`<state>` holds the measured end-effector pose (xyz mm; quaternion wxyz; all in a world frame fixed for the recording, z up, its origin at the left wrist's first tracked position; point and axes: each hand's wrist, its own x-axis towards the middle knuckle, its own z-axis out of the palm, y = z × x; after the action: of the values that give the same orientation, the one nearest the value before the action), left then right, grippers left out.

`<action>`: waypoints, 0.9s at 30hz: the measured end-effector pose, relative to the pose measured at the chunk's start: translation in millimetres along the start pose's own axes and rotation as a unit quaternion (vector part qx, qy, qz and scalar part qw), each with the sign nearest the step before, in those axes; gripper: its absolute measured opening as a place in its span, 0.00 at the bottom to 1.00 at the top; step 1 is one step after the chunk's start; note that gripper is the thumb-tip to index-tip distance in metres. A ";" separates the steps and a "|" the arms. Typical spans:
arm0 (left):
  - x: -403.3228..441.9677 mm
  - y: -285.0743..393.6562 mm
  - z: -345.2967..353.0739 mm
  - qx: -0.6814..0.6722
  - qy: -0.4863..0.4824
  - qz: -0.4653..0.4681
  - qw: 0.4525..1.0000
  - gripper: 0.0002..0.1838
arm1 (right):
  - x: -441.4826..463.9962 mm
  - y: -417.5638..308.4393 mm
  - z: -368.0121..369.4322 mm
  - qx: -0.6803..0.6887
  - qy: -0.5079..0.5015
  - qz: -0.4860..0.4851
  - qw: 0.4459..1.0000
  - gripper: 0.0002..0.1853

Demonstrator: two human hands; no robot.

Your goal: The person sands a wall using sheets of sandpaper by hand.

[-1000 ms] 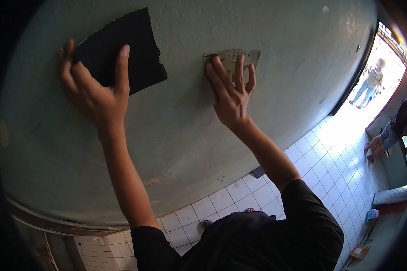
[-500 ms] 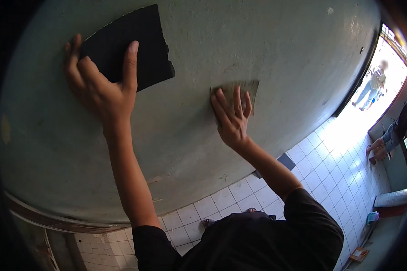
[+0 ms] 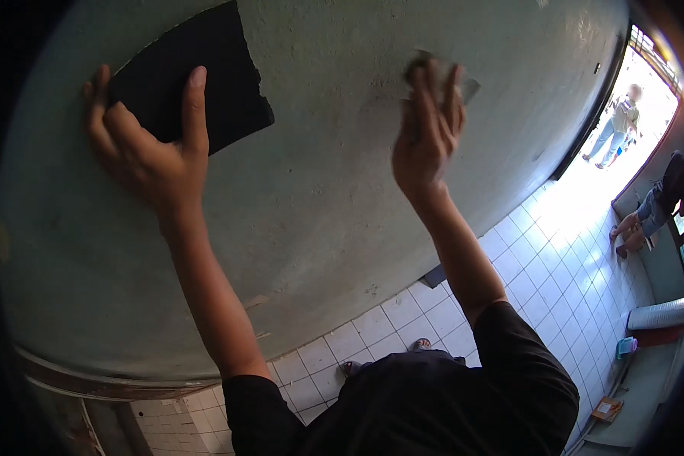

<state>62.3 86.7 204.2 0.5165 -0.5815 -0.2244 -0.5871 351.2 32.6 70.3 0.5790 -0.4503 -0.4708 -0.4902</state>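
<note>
My left hand (image 3: 150, 156) grips a black sheet of sandpaper (image 3: 232, 87) at its left side, thumb lying across the front and the other fingers round the edge. One side of this sheet is ragged, as if torn. It lies close against the grey-green wall (image 3: 311, 197). Farther right, my right hand (image 3: 425, 148) presses a smaller greyish piece of sandpaper (image 3: 471, 90) to the wall under its fingers. Motion smears those fingertips, and most of the piece is hidden beneath them.
White tiles (image 3: 403, 308) cover the floor below. A person (image 3: 620, 125) stands in the bright doorway at right; another person's legs (image 3: 640, 220) show nearer. A dark flat object (image 3: 434, 277) lies by the wall's foot. Along the right are a small tub (image 3: 627, 348) and an orange packet (image 3: 606, 409).
My right hand has moved up and to the right along the wall with the small sandpaper piece. My left hand and the black sheet appear slightly farther left in view.
</note>
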 end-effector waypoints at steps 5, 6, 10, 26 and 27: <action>2.3 0.3 -0.3 -0.001 0.006 0.001 1.000 0.32 | -12.1 -18.3 27.8 0.055 -0.079 0.003 0.995 0.31; 2.5 -0.3 0.2 0.000 0.008 0.000 1.000 0.32 | -11.2 -18.8 29.2 0.038 -0.084 -0.002 0.996 0.34; 1.4 -0.6 0.9 -0.008 0.010 0.000 1.000 0.32 | -12.4 -21.2 25.1 0.075 -0.112 0.017 0.991 0.41; -0.4 -2.2 4.4 -0.012 0.005 0.003 1.000 0.33 | -14.5 -13.8 23.0 0.046 -0.144 -0.005 0.988 0.34; 1.7 -0.7 4.4 -0.012 0.003 0.004 1.000 0.33 | -15.9 -14.6 22.7 0.065 -0.136 0.004 0.989 0.32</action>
<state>64.1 90.2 207.0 0.5128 -0.5866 -0.2135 -0.5894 333.2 55.6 58.9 0.5390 -0.4762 -0.5745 -0.3906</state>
